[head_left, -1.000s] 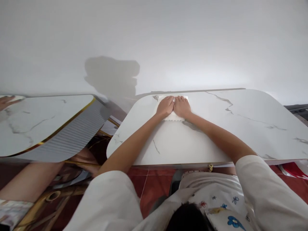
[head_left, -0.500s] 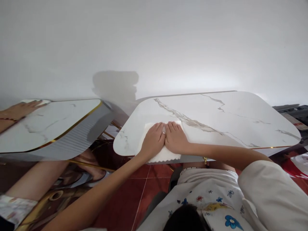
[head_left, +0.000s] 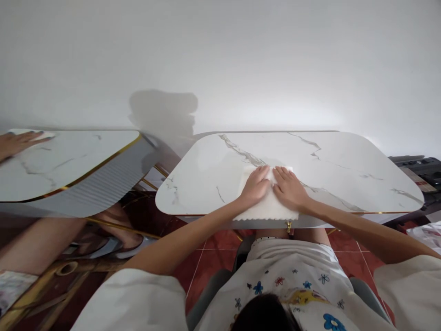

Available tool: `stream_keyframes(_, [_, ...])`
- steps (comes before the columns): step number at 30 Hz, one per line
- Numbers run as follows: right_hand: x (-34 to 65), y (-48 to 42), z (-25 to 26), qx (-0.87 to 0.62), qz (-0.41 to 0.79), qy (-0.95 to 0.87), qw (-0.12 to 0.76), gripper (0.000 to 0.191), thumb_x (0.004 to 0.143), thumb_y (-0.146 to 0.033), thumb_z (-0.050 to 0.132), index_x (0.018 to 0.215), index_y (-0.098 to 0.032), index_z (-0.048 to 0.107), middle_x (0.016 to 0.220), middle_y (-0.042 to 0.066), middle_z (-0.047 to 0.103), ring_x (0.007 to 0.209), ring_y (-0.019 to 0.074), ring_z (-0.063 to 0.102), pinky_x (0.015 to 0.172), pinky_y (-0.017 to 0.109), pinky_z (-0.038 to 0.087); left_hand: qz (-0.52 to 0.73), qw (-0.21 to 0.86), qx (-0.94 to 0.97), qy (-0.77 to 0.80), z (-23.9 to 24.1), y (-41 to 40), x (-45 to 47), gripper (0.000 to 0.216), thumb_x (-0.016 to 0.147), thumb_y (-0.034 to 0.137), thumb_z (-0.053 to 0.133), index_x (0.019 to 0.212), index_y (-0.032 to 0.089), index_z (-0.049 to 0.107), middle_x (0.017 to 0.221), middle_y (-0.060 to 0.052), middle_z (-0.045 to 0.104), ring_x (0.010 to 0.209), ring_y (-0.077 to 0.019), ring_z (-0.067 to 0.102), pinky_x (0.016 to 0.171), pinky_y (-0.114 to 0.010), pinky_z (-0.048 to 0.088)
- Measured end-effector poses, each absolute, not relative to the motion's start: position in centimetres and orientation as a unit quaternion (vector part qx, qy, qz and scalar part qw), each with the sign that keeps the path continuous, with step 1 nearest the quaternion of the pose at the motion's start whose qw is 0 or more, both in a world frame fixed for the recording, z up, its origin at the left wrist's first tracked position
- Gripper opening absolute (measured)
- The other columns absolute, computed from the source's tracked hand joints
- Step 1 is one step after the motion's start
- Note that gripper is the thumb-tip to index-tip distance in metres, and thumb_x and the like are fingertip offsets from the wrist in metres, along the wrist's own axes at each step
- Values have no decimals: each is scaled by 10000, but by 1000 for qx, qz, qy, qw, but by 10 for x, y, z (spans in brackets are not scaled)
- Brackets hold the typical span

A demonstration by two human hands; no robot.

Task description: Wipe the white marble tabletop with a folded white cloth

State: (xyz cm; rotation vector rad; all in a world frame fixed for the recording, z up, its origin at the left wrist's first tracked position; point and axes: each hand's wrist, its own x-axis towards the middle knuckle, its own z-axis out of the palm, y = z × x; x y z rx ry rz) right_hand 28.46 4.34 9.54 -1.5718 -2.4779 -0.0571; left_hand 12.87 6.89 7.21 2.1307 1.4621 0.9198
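Observation:
A white, wavy-edged wipe (head_left: 265, 209), of paper or cloth, lies flat near the front edge of the white marble-patterned tabletop (head_left: 193, 179). My left hand (head_left: 255, 187) rests palm down on its left part, fingers stretched forward. On the right part, my right hand (head_left: 288, 188) presses down in the same way, also with straight fingers. A small gap separates the two hands, and the wipe shows between them. Its near end hangs slightly over the table's front edge, just left of a gold knob (head_left: 288, 225).
To the left, another person's hand (head_left: 20, 142) lies on a white cloth on a second marble-patterned table (head_left: 79, 156). A white wall (head_left: 220, 64) stands behind both tables. Dark equipment (head_left: 427, 170) sits at the right. Below is red tiled floor (head_left: 220, 253).
Both my hands and the wipe have slid to the right, to about the middle of the front edge. My hands have moved slightly apart. The camera view has shifted a little.

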Motion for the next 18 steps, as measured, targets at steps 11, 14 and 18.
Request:
stream_keyframes(11, [276, 207, 113, -521, -80, -841, 122, 545, 916, -206, 306, 1403, 24, 388, 1477, 210, 414, 1366, 304, 344, 1105, 440, 263, 372, 132, 782, 483, 96, 226, 129, 447, 829, 92, 338, 1185, 154, 601, 1289, -76, 613, 1224, -221, 524, 1079, -365, 383])
stream_keyframes(14, [273, 244, 118, -515, -84, -843, 128, 527, 913, -196, 308, 1381, 25, 409, 1452, 217, 441, 1349, 302, 357, 1092, 432, 274, 377, 71, 778, 498, 97, 261, 131, 418, 838, 71, 328, 1140, 130, 612, 1237, -118, 627, 1190, -238, 539, 1063, -384, 383])
stream_keyframes(18, [271, 284, 121, -510, -86, -845, 137, 502, 911, -199, 321, 1352, 7, 442, 1435, 212, 460, 1335, 303, 371, 1084, 432, 278, 375, 13, 765, 523, 98, 298, 134, 399, 841, 67, 341, 1102, 148, 631, 1197, -118, 639, 1173, -256, 541, 1054, -412, 369])
